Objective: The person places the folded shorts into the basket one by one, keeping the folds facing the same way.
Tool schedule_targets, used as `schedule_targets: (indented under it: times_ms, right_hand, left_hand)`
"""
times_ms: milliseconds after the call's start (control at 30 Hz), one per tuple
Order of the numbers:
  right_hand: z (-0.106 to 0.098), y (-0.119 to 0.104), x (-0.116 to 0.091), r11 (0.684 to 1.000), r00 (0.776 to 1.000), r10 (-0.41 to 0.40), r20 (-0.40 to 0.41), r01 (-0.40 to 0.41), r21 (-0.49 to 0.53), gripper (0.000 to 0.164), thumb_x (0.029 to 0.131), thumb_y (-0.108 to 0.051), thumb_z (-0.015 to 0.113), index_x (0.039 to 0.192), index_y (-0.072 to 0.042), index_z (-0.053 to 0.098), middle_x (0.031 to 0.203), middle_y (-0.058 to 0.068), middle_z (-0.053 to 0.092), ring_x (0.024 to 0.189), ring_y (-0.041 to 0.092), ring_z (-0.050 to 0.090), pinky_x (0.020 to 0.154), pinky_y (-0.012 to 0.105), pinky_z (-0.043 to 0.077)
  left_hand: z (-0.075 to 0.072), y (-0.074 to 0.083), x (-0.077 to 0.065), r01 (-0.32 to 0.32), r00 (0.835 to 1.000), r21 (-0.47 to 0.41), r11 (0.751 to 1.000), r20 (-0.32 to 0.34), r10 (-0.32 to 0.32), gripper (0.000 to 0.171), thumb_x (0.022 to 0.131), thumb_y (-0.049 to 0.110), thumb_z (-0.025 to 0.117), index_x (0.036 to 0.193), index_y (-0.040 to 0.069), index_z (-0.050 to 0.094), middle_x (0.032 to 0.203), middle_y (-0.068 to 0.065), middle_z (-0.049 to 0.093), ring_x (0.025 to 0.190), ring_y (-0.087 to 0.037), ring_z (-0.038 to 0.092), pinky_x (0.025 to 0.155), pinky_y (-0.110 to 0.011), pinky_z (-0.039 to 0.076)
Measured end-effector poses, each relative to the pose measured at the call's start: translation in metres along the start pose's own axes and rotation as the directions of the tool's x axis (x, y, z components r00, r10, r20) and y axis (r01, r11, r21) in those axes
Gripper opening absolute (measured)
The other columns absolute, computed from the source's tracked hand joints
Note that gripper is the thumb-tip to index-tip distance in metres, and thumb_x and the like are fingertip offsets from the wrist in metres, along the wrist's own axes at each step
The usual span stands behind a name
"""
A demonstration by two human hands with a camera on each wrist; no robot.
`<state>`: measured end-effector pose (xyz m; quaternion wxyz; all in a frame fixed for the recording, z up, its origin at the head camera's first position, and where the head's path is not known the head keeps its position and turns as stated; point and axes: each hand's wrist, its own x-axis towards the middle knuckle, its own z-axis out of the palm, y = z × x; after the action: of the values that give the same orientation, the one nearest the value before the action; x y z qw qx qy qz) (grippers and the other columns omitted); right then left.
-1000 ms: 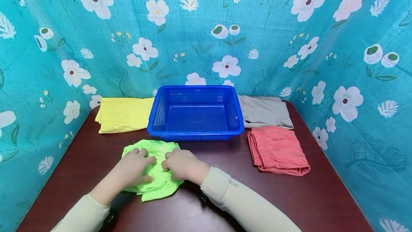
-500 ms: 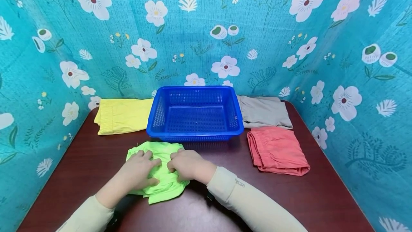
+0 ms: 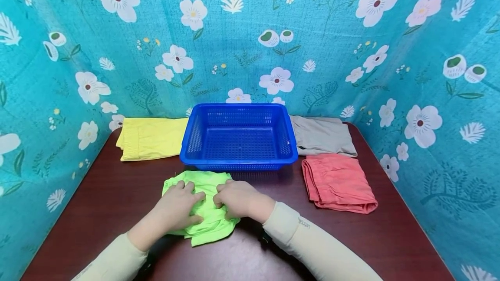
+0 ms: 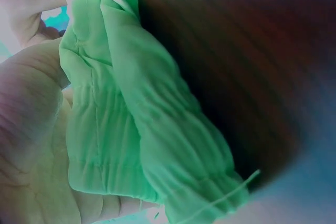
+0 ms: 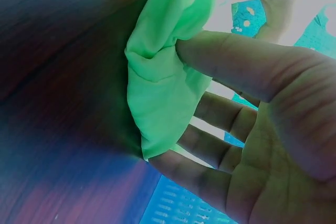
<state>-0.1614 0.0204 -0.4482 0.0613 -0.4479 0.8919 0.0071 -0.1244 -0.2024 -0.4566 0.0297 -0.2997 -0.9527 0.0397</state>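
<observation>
A bright green elastic-waist garment (image 3: 212, 227), bunched and folded over, lies on the table in front of the basket. My left hand (image 3: 177, 207) grips its left part, fingers bent over the top and thumb toward the near side. In the left wrist view, gathered elastic bands show on the garment (image 4: 152, 124) beside the palm. My right hand (image 3: 240, 199) holds its right part. From the right wrist, the thumb (image 5: 226, 56) presses one face of the cloth while the fingers reach behind it. Parts of the fingertips are hidden by the fabric.
Behind the garment stands a blue perforated plastic basket (image 3: 238, 161) with nothing in it. Folded yellow cloth (image 3: 154, 140) lies to its left, folded grey cloth (image 3: 322, 135) to its right. A folded coral-red garment (image 3: 337, 183) rests at right. Flowered curtain (image 3: 234, 47) encloses the dark table.
Both hands and the green garment have shifted to the right across the table, keeping their hold. The basket and the other folded clothes stay in place.
</observation>
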Motion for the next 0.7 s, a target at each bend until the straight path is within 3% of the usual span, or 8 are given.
schedule_targets:
  times_ms: [533,700]
  right_hand:
    - [-0.002,0.013,-0.02,1.0,1.0,0.011,0.01,-0.012,0.025,0.031,0.066,-0.03,0.093,0.089,-0.033,0.073,0.088,-0.015,0.055,0.086,0.01,0.054,0.077,0.027,0.052]
    - [-0.002,0.016,-0.026,0.999,1.0,0.011,0.01,-0.011,0.031,0.031,0.066,-0.028,0.093,0.091,-0.031,0.074,0.088,-0.014,0.056,0.089,0.011,0.057,0.092,0.03,0.053]
  left_hand:
    - [0.005,0.017,0.014,0.004,1.0,-0.005,1.0,0.002,-0.004,0.057,0.075,0.062,0.081,0.111,0.02,0.067,0.097,-0.012,0.06,0.089,-0.034,0.057,0.072,-0.048,0.052]
    - [0.003,0.022,0.017,0.004,1.0,-0.012,1.0,0.001,-0.004,0.056,0.075,0.062,0.081,0.111,0.021,0.067,0.097,-0.013,0.06,0.091,-0.035,0.057,0.073,-0.049,0.052]
